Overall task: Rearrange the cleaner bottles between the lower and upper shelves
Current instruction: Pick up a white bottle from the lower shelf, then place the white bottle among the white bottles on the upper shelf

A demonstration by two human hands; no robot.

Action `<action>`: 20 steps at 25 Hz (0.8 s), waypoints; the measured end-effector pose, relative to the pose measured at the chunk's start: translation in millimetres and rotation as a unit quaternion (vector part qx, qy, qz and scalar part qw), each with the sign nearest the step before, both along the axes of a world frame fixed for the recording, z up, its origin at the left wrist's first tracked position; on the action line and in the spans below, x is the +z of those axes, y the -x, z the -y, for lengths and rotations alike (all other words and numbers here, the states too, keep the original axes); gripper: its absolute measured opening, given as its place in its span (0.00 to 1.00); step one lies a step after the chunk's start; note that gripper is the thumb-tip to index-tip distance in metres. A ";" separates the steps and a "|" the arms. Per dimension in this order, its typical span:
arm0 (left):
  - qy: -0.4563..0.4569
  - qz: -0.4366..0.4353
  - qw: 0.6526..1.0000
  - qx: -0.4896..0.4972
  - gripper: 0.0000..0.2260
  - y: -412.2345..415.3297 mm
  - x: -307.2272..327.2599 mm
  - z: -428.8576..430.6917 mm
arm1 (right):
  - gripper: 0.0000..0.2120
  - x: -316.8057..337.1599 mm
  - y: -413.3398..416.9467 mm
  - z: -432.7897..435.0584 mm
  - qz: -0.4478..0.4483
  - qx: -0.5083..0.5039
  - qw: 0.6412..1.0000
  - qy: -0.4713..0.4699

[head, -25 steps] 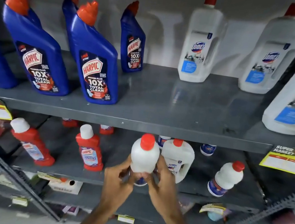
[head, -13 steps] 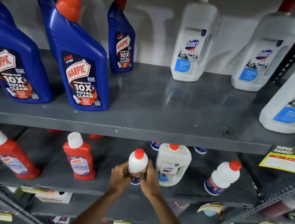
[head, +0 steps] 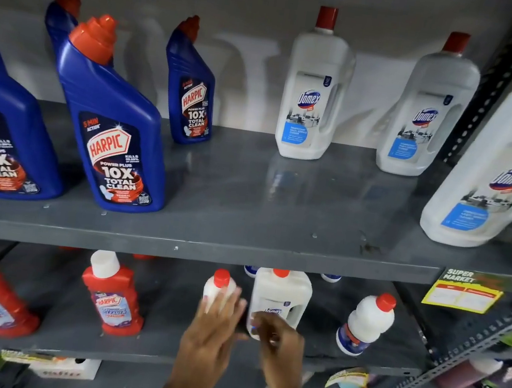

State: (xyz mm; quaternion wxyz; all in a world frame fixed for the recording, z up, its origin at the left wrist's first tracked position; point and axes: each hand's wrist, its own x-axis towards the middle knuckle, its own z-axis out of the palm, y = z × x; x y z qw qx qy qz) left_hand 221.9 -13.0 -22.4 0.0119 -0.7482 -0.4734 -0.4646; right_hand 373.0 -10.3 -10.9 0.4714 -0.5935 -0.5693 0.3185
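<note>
Shelves of grey metal fill my view, the upper shelf (head: 248,192) carrying blue Harpic bottles (head: 114,141) on the left and tall white Domex bottles (head: 314,100) on the right, all upright. On the lower shelf (head: 166,309), near the middle, stands the small white bottle with a red cap (head: 219,287), upright and just left of a squat white Domex jug (head: 281,299). My left hand (head: 207,345) reaches up to that small bottle with its fingers (head: 226,301) spread and laid flat against the near side of it, touching but not wrapped around it; the hand is loose and grips nothing. My right hand (head: 278,351) sits just beside it, in front of the lower part of the jug, its fingers (head: 259,326) curled inward; motion blur hides whether they pinch the jug or only brush it, so I cannot tell. Farther right on the same shelf another small white bottle with a blue label (head: 364,324) stands tilted in my wide view, well apart from my hands. To the left two red Harpic bottles with white caps (head: 112,295) stand on the lower shelf, one near the middle and one at the left edge. A yellow price tag (head: 461,293) hangs from the upper shelf's front edge on the right.
</note>
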 end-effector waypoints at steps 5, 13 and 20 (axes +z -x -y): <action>0.212 0.226 0.950 -0.045 0.31 -65.2 46.6 -18.2 | 0.19 8.4 -55.2 -26.1 0.006 -0.115 0.991 -0.068; 0.387 0.289 0.875 0.039 0.15 -76.3 26.0 -55.2 | 0.18 -1.7 -85.7 -56.6 0.053 0.066 0.995 0.052; 0.256 0.204 0.944 0.031 0.21 -55.3 114.7 63.2 | 0.18 102.4 -101.9 53.1 0.059 0.126 0.988 -0.061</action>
